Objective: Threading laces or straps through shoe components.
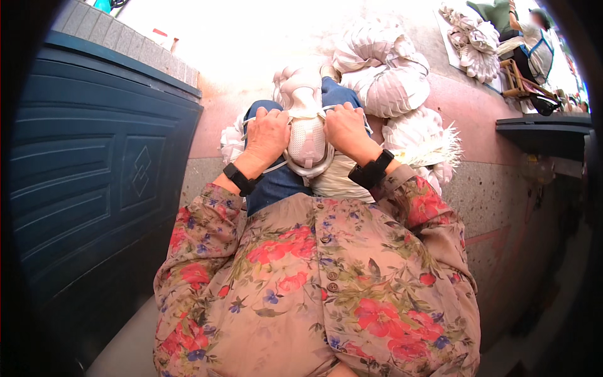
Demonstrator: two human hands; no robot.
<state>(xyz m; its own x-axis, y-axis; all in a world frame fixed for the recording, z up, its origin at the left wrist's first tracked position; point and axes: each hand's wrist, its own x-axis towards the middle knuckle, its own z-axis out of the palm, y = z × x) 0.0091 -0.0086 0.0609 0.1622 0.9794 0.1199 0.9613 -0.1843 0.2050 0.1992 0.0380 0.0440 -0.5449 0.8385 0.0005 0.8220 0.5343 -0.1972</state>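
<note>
A pale shoe upper [306, 143] with a perforated toe stands between my knees, its toe pointing toward me. A whitish rim curves round the toe. To its left, my left hand [269, 134] is closed on a white shoelace, and a loose strand [276, 167] hangs below the wrist. My right hand [348, 131], closed on the other side of the lacing, has a white strand beside its knuckles. Both hands are level with the lacing, knuckles up, and their fingertips are partly hidden. Beyond the upper is a stack of pale, rounded shapes [298, 85].
Large coiled bundles of pale shoe uppers [392, 94] lie beyond my right hand, with a fringed bundle [419, 141] nearer. A blue panelled door [94, 144] stands close on the left. At the far right are more bundles [471, 47], a seated person [537, 53] and a dark ledge [543, 125].
</note>
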